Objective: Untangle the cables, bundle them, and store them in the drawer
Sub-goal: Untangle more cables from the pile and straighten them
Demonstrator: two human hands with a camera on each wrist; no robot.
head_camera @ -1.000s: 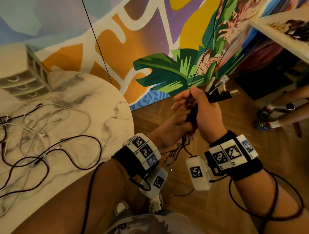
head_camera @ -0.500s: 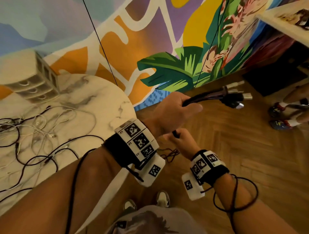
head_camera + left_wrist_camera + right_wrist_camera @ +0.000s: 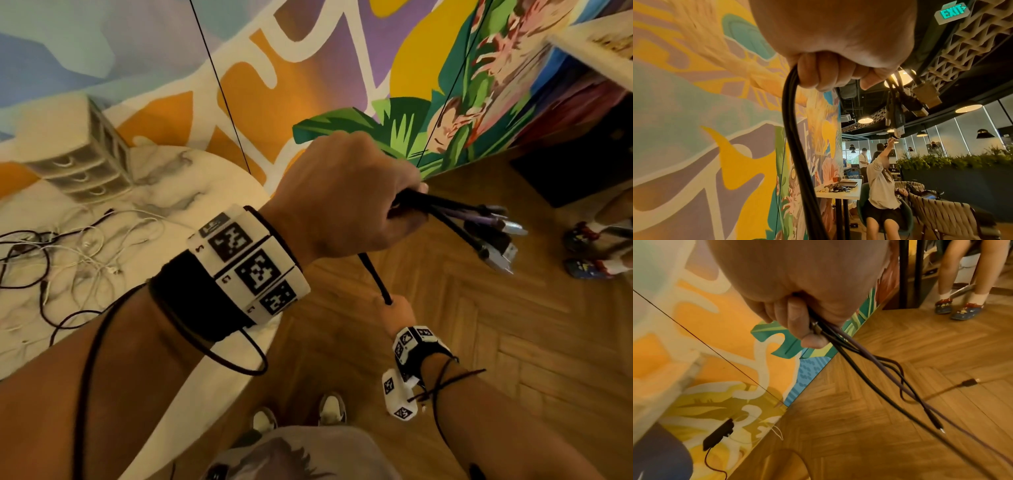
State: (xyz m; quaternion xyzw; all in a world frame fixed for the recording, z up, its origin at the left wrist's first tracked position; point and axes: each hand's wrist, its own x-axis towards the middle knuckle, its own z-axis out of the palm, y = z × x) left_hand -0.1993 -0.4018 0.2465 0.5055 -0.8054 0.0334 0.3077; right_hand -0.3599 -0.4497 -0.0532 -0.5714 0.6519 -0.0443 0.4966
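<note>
My left hand (image 3: 376, 202) is raised high over the floor and grips a bundle of black and purple cables (image 3: 373, 274) just behind their plug ends (image 3: 496, 236), which stick out to the right. The bundle runs taut down to my right hand (image 3: 394, 308), which grips it lower. In the left wrist view my left hand (image 3: 838, 71) curls round the black cables (image 3: 795, 146), and the plugs (image 3: 916, 100) hang past it. My right hand (image 3: 797, 318) holds the cables (image 3: 879, 373), whose loose ends trail to the floor. More tangled cables (image 3: 68, 250) lie on the marble table (image 3: 191, 178) by the small drawer unit (image 3: 85, 161).
The painted mural wall (image 3: 308, 68) runs behind the table. Another person's feet (image 3: 589, 250) stand on the wooden floor at right, under a second table (image 3: 599, 44). A dark box (image 3: 717, 436) with a thin wire hangs on the wall low down.
The plug ends passed from my right hand to my left. My left hand has risen with them, and my right hand has slid down the bundle, drawing it straight.
</note>
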